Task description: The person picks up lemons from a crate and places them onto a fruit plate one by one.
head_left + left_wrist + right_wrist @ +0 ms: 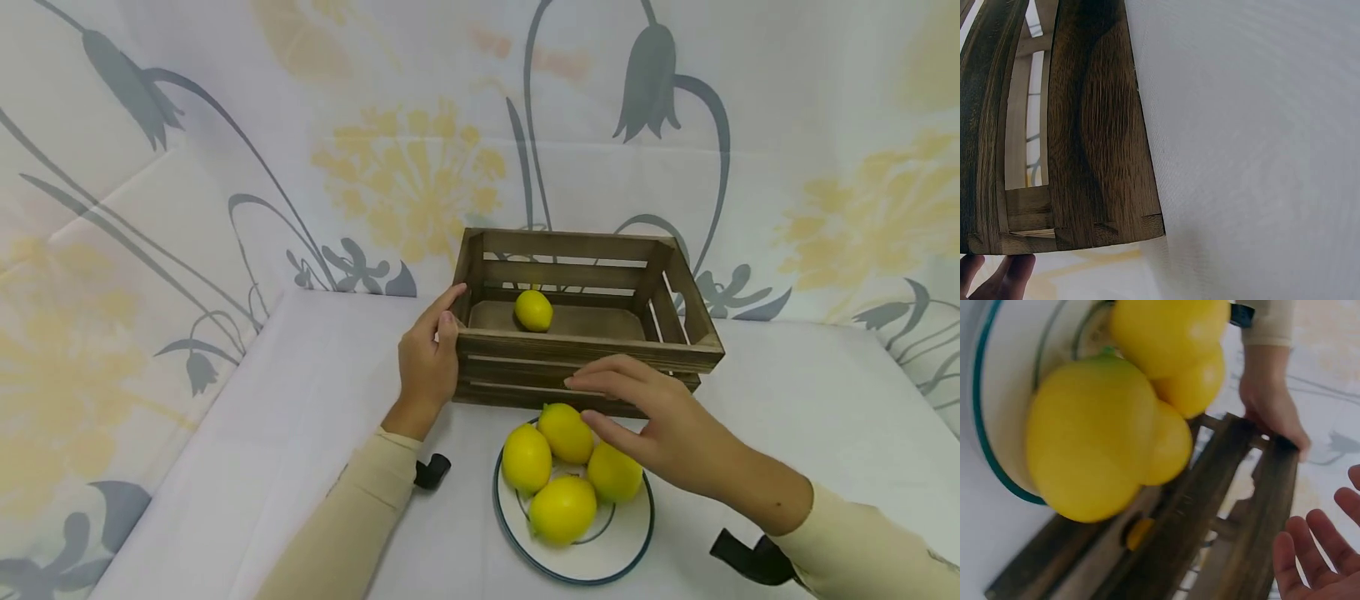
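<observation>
My left hand [429, 354] rests against the left end of a brown slatted wooden crate [577, 337], its index finger stretched along that side. Fingertips [1017, 272] touch the crate's end in the left wrist view. One yellow lemon [533, 311] lies inside the crate, toward the left. In front of the crate, several lemons [562, 510] sit on a white plate [592, 567] with a blue-green rim. Over the plate's far right part hovers my right hand [652, 412], fingers extended and holding nothing. It partly hides the rightmost lemon [613, 472] and the crate's front.
A white cloth [330, 350] covers the table. Behind the crate stands a pale backdrop [420, 67] with grey and yellow flower prints. Black camera mounts [432, 472] sit at both wrists.
</observation>
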Motion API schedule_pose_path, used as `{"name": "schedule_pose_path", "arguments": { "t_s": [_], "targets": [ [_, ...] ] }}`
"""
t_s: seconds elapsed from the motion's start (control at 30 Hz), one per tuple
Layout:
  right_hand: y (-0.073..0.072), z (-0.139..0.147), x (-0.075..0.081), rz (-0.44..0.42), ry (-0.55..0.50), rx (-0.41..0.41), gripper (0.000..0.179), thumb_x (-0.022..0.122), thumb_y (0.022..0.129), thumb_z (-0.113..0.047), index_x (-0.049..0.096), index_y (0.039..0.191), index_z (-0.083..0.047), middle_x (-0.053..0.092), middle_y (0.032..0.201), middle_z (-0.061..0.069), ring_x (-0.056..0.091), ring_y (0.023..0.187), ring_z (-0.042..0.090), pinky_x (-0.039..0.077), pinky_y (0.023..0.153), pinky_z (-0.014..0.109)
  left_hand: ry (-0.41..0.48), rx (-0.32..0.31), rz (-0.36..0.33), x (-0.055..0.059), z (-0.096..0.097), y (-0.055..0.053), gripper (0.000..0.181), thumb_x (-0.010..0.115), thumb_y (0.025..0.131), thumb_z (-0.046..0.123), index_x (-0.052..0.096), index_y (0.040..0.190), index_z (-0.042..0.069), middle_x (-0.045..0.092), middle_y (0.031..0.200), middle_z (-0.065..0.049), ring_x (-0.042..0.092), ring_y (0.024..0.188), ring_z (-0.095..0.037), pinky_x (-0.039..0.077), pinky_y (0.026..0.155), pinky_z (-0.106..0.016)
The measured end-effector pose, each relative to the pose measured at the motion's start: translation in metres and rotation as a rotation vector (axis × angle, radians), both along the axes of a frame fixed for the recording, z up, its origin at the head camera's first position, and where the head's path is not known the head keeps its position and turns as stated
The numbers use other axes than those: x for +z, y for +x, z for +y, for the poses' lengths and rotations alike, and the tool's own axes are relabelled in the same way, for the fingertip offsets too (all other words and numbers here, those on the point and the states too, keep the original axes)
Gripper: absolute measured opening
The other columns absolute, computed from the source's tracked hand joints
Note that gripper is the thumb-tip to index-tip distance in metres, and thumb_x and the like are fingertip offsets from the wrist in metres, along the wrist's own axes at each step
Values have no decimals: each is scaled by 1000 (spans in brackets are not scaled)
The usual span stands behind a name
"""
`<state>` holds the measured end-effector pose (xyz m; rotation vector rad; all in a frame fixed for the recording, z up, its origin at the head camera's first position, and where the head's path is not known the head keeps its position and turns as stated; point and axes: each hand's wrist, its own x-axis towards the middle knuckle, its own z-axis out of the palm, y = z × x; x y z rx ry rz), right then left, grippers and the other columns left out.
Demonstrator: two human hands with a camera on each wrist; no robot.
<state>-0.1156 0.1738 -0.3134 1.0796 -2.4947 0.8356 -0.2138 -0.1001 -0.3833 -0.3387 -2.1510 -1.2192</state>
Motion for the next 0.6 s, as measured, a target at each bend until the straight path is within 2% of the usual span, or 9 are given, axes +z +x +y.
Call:
{"name": "schedule_pose_path", "arguments": {
  "t_s": [0.13, 0.2, 0.3, 0.5, 0.6],
  "targets": [
    [-5, -1, 18, 66, -23, 24, 49, 77, 80, 0, 68, 124, -17, 64, 125, -1, 65, 108, 17, 48, 89, 9, 9, -10, -12, -1, -1, 1, 51, 28, 103, 42, 62, 138, 26, 64, 79, -3, 56, 69, -15, 42, 58, -30],
    [-9, -1, 28, 94, -24, 28, 48, 77, 80, 1, 68, 124, -16, 64, 125, 0, 66, 106, 16, 48, 89, 9, 12, -12, -16, -1, -1, 1, 50, 29, 104, 41, 61, 138, 27, 64, 80, -3, 56, 71, -15, 43, 59, -30],
    [-17, -1, 44, 129, -24, 33, 47, 77, 80, 1, 68, 124, -15, 65, 124, 0, 64, 99, 12, 47, 83, 8, 15, -13, -14, 0, -1, 1, 49, 29, 104, 40, 61, 138, 26, 64, 81, -3, 57, 72, -15, 43, 59, -30],
    [-35, 3, 73, 147, 16, 32, 47, 77, 81, 1, 68, 124, -14, 66, 123, 2, 53, 88, 3, 43, 71, 11, 8, -6, -16, -1, -1, 2, 53, 27, 102, 43, 62, 137, 24, 63, 79, -3, 54, 67, -15, 39, 52, -28],
    [-46, 5, 86, 131, 67, 22, 43, 76, 83, -2, 69, 124, -15, 66, 122, 2, 54, 86, 3, 45, 72, 12, 6, -9, -14, 0, -1, 2, 53, 27, 103, 44, 62, 138, 24, 64, 80, -3, 55, 68, -15, 38, 51, -28]
  ]
}}
